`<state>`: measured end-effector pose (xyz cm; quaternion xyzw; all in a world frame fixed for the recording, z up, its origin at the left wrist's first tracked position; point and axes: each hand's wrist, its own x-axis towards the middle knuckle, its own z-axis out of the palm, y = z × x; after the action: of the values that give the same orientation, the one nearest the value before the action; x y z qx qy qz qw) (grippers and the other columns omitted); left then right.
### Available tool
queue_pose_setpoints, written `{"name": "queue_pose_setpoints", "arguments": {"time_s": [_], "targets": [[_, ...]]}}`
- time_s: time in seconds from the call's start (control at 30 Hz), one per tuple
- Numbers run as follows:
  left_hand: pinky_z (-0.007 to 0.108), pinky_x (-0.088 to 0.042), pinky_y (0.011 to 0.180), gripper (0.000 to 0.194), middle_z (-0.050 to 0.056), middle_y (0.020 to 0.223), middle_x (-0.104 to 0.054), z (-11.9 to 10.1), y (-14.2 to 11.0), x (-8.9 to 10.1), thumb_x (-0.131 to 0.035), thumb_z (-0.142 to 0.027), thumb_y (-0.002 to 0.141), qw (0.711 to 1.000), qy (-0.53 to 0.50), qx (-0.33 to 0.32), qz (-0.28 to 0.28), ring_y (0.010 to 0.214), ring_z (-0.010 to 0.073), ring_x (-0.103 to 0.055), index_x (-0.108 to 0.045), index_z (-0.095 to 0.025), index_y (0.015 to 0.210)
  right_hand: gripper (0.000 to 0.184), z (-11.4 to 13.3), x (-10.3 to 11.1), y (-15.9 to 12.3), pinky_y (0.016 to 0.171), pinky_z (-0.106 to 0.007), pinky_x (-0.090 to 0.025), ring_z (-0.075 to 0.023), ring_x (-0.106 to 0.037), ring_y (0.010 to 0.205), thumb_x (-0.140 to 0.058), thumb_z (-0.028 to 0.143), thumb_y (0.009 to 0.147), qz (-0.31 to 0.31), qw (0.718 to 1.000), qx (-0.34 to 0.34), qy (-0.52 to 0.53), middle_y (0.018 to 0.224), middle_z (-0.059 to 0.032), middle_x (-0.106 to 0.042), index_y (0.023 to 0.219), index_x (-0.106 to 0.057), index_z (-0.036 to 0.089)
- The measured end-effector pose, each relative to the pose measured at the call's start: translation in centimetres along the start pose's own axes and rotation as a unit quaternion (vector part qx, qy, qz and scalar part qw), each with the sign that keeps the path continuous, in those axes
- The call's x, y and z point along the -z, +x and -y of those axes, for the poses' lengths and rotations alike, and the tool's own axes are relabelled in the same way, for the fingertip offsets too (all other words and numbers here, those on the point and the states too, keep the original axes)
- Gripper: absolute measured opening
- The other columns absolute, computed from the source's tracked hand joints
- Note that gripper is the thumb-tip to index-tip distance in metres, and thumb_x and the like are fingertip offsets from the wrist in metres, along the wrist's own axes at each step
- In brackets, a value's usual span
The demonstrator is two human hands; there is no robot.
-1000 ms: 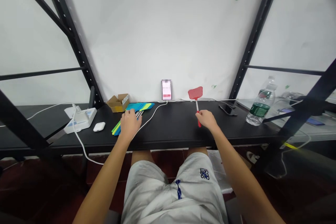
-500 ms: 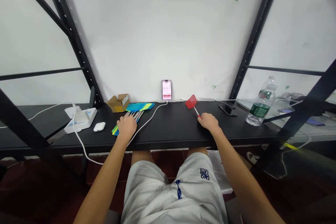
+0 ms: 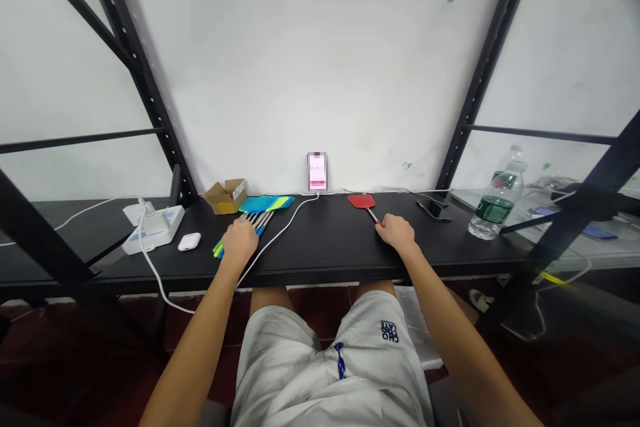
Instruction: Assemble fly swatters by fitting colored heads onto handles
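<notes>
Nearest the camera are the person's light grey shorts (image 3: 345, 373), marked with navy print, and beyond them the edge of a long matte black tabletop (image 3: 320, 247). The two hands lie well apart on this surface. The left hand (image 3: 240, 243) rests palm down, fingers slightly curled, over the thin metal stems of a fanned bundle of fly swatters (image 3: 260, 219), whose teal, blue and yellow-green flat heads (image 3: 266, 203) spread away from the person while bright green and yellow handle ends (image 3: 218, 250) poke out on the near side. Whether those fingers grip the stems or only cover them, I cannot tell.

The right hand (image 3: 397, 232) sits palm down with its fingers over the end of a red plastic fly swatter (image 3: 362, 201), which lies flat on the table, its thin handle running under the fingertips and its rectangular head pointing away and to the left. Whether this hand is clamped on the handle is also unclear.

To the left are a white oval earbud case (image 3: 189, 241), a white power strip (image 3: 153, 228) and a small open cardboard box (image 3: 224, 197). A white charging cable (image 3: 280, 233) runs past the left hand to an upright phone (image 3: 317, 172) against the wall (its screen is pixelated). Further right lie a black smartphone (image 3: 433, 209) and a clear water bottle (image 3: 495, 203) with a green label, and behind everything stands a white wall (image 3: 310, 60).
</notes>
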<state>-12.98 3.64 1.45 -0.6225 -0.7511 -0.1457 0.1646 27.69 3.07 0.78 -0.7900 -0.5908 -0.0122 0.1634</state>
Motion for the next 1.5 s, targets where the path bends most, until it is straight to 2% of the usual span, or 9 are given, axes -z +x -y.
{"name": "queue_pose_setpoints", "arguments": {"time_s": [0.33,0.77,0.87,0.93,1.03,1.17,1.27,1.4,1.5], "targets": [[0.038,-0.045,0.079,0.033,0.022,0.107,-0.058,-0.2,0.0,-0.1,-0.035,-0.016,0.088,0.999,-0.024,0.000,-0.026,0.096,0.0316,-0.061,-0.060,-0.005,0.107,0.032,0.1,0.0,-0.1,0.077,-0.038,-0.049,-0.0309,-0.065,0.097,-0.050,0.039,0.086,-0.005,1.000,0.000,-0.002,0.104,-0.0177,-0.066,0.103,-0.066,0.016],[0.041,-0.046,0.080,0.028,0.017,0.109,-0.057,-1.5,-0.3,3.2,-0.034,-0.028,0.096,0.990,-0.134,0.012,-0.050,0.096,0.0311,-0.062,-0.057,-0.014,0.102,0.033,0.2,0.0,-0.1,0.078,-0.037,-0.048,-0.0304,-0.065,0.096,-0.049,0.042,0.089,-0.010,1.000,-0.009,0.006,0.102,-0.0171,-0.066,0.099,-0.065,0.015],[0.039,-0.045,0.083,0.023,0.014,0.105,-0.058,-2.1,-0.7,3.9,-0.037,-0.028,0.095,0.984,-0.166,-0.032,-0.065,0.097,0.0294,-0.060,-0.057,-0.016,0.097,0.031,0.7,0.4,-0.5,0.080,-0.036,-0.047,-0.0291,-0.064,0.097,-0.050,0.041,0.089,-0.066,0.997,-0.018,0.035,0.105,-0.0172,-0.064,0.099,-0.063,0.015],[0.037,-0.044,0.086,0.020,0.012,0.101,-0.058,-2.7,-1.1,4.4,-0.039,-0.027,0.094,0.968,-0.209,-0.114,-0.077,0.098,0.0264,-0.059,-0.056,-0.017,0.094,0.031,1.3,0.9,-0.9,0.081,-0.035,-0.046,-0.0274,-0.064,0.096,-0.048,0.044,0.090,-0.123,0.987,-0.009,0.104,0.102,-0.0154,-0.065,0.095,-0.062,0.016],[0.032,-0.043,0.084,0.018,0.008,0.095,-0.060,-4.1,-2.0,4.8,-0.037,-0.026,0.095,0.924,-0.290,-0.243,-0.058,0.092,0.0215,-0.058,-0.054,-0.019,0.094,0.040,2.5,1.6,-1.6,0.073,-0.030,-0.047,-0.0219,-0.065,0.085,-0.043,0.054,0.091,-0.121,0.942,0.050,0.310,0.091,-0.0106,-0.067,0.092,-0.060,0.018],[0.030,-0.042,0.075,0.019,0.005,0.090,-0.060,-6.3,-3.7,4.7,-0.036,-0.029,0.097,0.887,-0.343,-0.310,-0.002,0.083,0.0194,-0.057,-0.053,-0.021,0.096,0.048,4.2,1.9,-2.2,0.047,-0.023,-0.041,-0.0148,-0.063,0.059,-0.044,0.061,0.088,0.037,0.804,0.094,0.586,0.085,-0.0088,-0.069,0.100,-0.057,0.017],[0.029,-0.041,0.072,0.020,0.005,0.089,-0.060,-7.7,-4.7,4.1,-0.035,-0.028,0.097,0.874,-0.360,-0.327,0.019,0.080,0.0189,-0.056,-0.054,-0.021,0.097,0.038,5.1,1.2,-2.3,0.042,-0.022,-0.037,-0.0124,-0.059,0.053,-0.051,0.051,0.085,0.088,0.722,0.075,0.682,0.081,-0.0083,-0.069,0.096,-0.058,0.016],[0.030,-0.042,0.072,0.021,0.005,0.093,-0.060,-9.0,-5.6,2.9,-0.034,-0.028,0.097,0.872,-0.357,-0.335,0.017,0.081,0.0186,-0.057,-0.053,-0.021,0.102,0.021,6.1,-0.3,-2.7,0.041,-0.021,-0.034,-0.0108,-0.056,0.051,-0.060,0.030,0.074,0.114,0.661,0.074,0.738,0.078,-0.0070,-0.068,0.088,-0.059,0.014],[0.029,-0.043,0.076,0.023,0.006,0.100,-0.060,-9.7,-6.1,2.0,-0.034,-0.028,0.098,0.879,-0.332,-0.342,0.013,0.087,0.0185,-0.060,-0.054,-0.021,0.107,0.025,7.1,-1.3,-3.5,0.041,-0.020,-0.034,-0.0115,-0.057,0.052,-0.066,0.027,0.070,0.167,0.653,0.081,0.734,0.078,-0.0065,-0.068,0.091,-0.062,0.013]]}}
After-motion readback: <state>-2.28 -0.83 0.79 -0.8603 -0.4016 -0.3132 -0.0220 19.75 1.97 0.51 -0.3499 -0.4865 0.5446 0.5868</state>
